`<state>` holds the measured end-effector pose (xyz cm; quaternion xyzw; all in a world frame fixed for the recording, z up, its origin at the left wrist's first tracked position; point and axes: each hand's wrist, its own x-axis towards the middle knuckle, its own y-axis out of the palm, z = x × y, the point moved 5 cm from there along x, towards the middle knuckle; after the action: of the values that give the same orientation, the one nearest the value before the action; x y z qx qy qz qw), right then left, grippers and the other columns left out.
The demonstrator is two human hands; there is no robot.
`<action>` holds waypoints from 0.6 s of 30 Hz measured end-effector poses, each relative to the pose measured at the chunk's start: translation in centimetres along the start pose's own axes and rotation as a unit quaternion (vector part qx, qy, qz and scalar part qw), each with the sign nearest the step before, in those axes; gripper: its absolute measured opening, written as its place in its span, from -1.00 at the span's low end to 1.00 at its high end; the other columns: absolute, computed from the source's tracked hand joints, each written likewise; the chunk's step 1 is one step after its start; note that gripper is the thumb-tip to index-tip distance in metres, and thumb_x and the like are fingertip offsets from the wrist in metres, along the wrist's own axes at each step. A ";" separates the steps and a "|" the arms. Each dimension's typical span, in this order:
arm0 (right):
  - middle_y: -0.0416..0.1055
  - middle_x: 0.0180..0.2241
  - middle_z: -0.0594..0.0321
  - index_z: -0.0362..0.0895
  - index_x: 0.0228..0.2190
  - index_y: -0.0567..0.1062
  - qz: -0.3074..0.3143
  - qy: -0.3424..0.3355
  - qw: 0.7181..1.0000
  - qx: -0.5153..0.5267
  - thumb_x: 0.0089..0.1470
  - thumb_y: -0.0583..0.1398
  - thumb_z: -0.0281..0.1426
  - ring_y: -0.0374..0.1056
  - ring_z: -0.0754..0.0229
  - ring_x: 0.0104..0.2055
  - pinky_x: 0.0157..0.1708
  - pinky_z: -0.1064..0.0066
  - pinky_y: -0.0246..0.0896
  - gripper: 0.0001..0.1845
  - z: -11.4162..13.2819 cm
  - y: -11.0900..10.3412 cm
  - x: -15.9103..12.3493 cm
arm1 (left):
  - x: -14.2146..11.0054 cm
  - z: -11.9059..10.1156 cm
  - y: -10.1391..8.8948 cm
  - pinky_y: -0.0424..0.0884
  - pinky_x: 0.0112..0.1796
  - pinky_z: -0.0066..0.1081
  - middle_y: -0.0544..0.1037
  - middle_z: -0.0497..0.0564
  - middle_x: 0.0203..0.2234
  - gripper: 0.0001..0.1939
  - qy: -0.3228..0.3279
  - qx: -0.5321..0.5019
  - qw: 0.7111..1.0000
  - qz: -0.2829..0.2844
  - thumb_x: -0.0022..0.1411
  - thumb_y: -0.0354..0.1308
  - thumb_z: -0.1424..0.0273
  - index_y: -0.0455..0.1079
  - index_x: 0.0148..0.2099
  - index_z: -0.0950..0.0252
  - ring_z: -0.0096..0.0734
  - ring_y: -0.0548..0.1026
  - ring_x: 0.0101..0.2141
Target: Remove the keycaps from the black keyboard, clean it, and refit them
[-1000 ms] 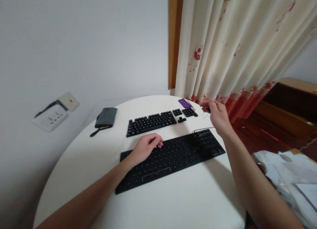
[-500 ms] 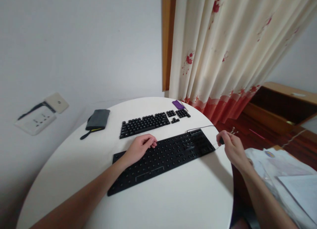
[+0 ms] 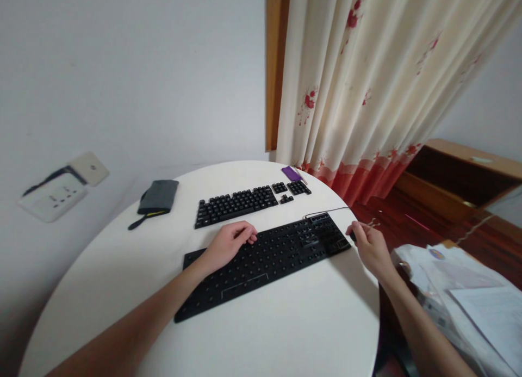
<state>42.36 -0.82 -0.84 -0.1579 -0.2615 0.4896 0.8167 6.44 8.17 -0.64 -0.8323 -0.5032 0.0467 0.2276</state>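
Right hand [image 3: 371,249], raised beside the right end of the keyboard base: fingers bent inward, thumb brought against them, the grip closed to a narrow pinch on a small black piece [image 3: 353,236], its dark end showing at the fingertips; the rest of the piece is hidden by the hand, and its exact kind cannot be told. Left hand [image 3: 230,242], over the upper left part of the keyboard base: fingers loosely curled, thumb laid alongside them, palm turned inward and out of sight; whether anything is enclosed cannot be told, nor whether the hand touches the base or hangs just above it. Keyboard base [image 3: 281,255], black, stripped of most or all of its caps, rows of small switches exposed; lies flat and slightly aslant on the round white table [image 3: 285,328], between and beneath the two hands. Thin black cable [image 3: 332,209], running from the upper right of the base toward the table's edge. Black keycaps [image 3: 236,205], laid out beyond the base in keyboard order: one large block, with smaller groups to its right. Grey pouch [image 3: 160,195], with dark strap and a touch of yellow, left of the keycaps. Purple item [image 3: 291,173], flat, near the far edge.
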 end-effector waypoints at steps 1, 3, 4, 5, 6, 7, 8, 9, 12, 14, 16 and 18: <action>0.07 -0.70 0.40 -0.13 -0.51 0.46 0.002 0.003 1.000 0.005 0.21 0.01 -0.01 0.03 0.27 -0.63 -0.59 0.43 -0.10 -0.47 -0.3 0.1 0.1 | 0.0 0.1 0.0 0.43 -0.28 -0.39 0.58 0.02 -0.40 -0.73 0.000 -0.001 1.000 0.003 0.34 0.03 0.28 0.47 -0.28 0.30 -0.36 0.54 -0.35; 0.06 -0.71 0.41 -0.13 -0.51 0.46 0.012 0.011 1.000 0.021 0.19 0.04 0.00 0.01 0.28 -0.64 -0.61 0.44 -0.14 -0.48 -1.0 0.4 0.4 | 0.0 0.2 0.0 0.43 -0.27 -0.39 0.58 0.02 -0.40 -0.74 -0.001 -0.001 1.000 0.005 0.35 0.03 0.29 0.47 -0.28 0.31 -0.36 0.54 -0.34; 0.07 -0.71 0.41 -0.13 -0.51 0.45 0.018 0.016 0.999 0.033 0.18 0.05 0.01 0.01 0.29 -0.64 -0.62 0.44 -0.14 -0.49 -1.3 0.6 0.5 | 0.0 0.2 0.0 0.43 -0.27 -0.39 0.58 0.02 -0.40 -0.74 -0.001 -0.002 1.000 0.005 0.35 0.03 0.28 0.47 -0.28 0.30 -0.36 0.54 -0.34; 0.08 -0.70 0.40 -0.13 -0.52 0.45 0.023 0.021 0.998 0.046 0.17 0.06 0.02 0.01 0.29 -0.64 -0.62 0.44 -0.14 -0.48 -1.6 0.9 0.6 | 0.0 0.2 0.0 0.43 -0.27 -0.39 0.58 0.01 -0.40 -0.74 -0.001 -0.003 1.000 0.005 0.35 0.04 0.28 0.47 -0.28 0.30 -0.37 0.54 -0.34; 0.11 -0.70 0.40 -0.14 -0.53 0.44 0.027 0.025 0.998 0.060 0.16 0.07 0.03 0.03 0.29 -0.64 -0.62 0.44 -0.12 -0.48 -1.8 1.1 0.6 | 0.0 0.2 0.0 0.44 -0.27 -0.39 0.58 0.01 -0.40 -0.74 -0.002 -0.003 1.000 0.004 0.35 0.04 0.28 0.47 -0.28 0.30 -0.36 0.54 -0.34; 0.13 -0.69 0.39 -0.14 -0.53 0.44 0.032 0.030 0.996 0.072 0.15 0.08 0.03 0.04 0.29 -0.64 -0.62 0.44 -0.10 -0.48 -1.9 1.3 0.7 | 0.0 0.1 0.0 0.44 -0.27 -0.38 0.58 0.01 -0.40 -0.74 -0.002 -0.003 1.000 0.003 0.34 0.04 0.28 0.47 -0.28 0.30 -0.36 0.54 -0.35; 0.15 -0.69 0.38 -0.14 -0.53 0.44 0.037 0.036 0.995 0.084 0.15 0.08 0.04 0.05 0.29 -0.64 -0.61 0.44 -0.09 -0.47 -2.1 1.5 0.8 | 0.0 0.1 0.0 0.44 -0.27 -0.38 0.58 0.01 -0.40 -0.74 -0.001 -0.003 1.000 0.002 0.34 0.04 0.28 0.47 -0.28 0.30 -0.36 0.54 -0.35; 0.16 -0.69 0.38 -0.14 -0.53 0.44 0.043 0.043 0.994 0.092 0.15 0.07 0.04 0.06 0.29 -0.64 -0.62 0.44 -0.08 -0.47 -2.1 1.7 0.8 | 0.0 0.0 0.0 0.44 -0.26 -0.38 0.58 0.01 -0.40 -0.75 -0.001 -0.004 1.000 0.003 0.34 0.04 0.28 0.47 -0.28 0.30 -0.36 0.54 -0.35; 0.16 -0.70 0.38 -0.14 -0.52 0.44 0.061 0.049 0.993 0.091 0.18 0.05 0.03 0.04 0.29 -0.66 -0.62 0.45 -0.09 -0.47 -1.9 2.0 0.6 | 0.0 0.0 0.1 0.44 -0.25 -0.37 0.59 0.02 -0.39 -0.74 0.001 -0.007 1.000 0.006 0.34 0.04 0.28 0.47 -0.28 0.30 -0.35 0.54 -0.33; 0.15 -0.69 0.38 -0.14 -0.52 0.42 0.068 0.029 0.995 0.067 0.20 0.03 0.01 0.05 0.29 -0.65 -0.61 0.44 -0.08 -0.48 -1.3 2.1 0.2 | 0.0 0.0 0.1 0.45 -0.25 -0.37 0.59 0.02 -0.39 -0.74 0.002 -0.004 1.000 0.007 0.34 0.04 0.26 0.47 -0.27 0.30 -0.34 0.54 -0.32; 0.18 -0.69 0.36 -0.13 -0.51 0.43 0.075 -0.005 0.997 0.020 0.22 0.01 -0.01 0.10 0.26 -0.63 -0.57 0.44 -0.05 -0.49 -0.4 2.4 -0.4 | 0.0 0.1 0.1 0.45 -0.24 -0.36 0.59 0.02 -0.39 -0.73 0.001 0.002 1.000 0.007 0.34 0.04 0.25 0.47 -0.27 0.30 -0.34 0.54 -0.32; 0.30 -0.64 0.28 -0.12 -0.50 0.44 0.084 -0.044 0.995 -0.040 0.23 0.00 -0.05 0.21 0.21 -0.57 -0.52 0.42 0.02 -0.51 0.6 2.8 -1.1 | 0.1 0.1 0.1 0.44 -0.24 -0.36 0.59 0.01 -0.39 -0.73 -0.001 0.005 1.000 0.007 0.34 0.04 0.26 0.47 -0.28 0.30 -0.34 0.53 -0.33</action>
<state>39.60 -0.46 -2.05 -0.1905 -0.3022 0.5518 0.7536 6.53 8.21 -0.78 -0.8347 -0.4974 0.0516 0.2306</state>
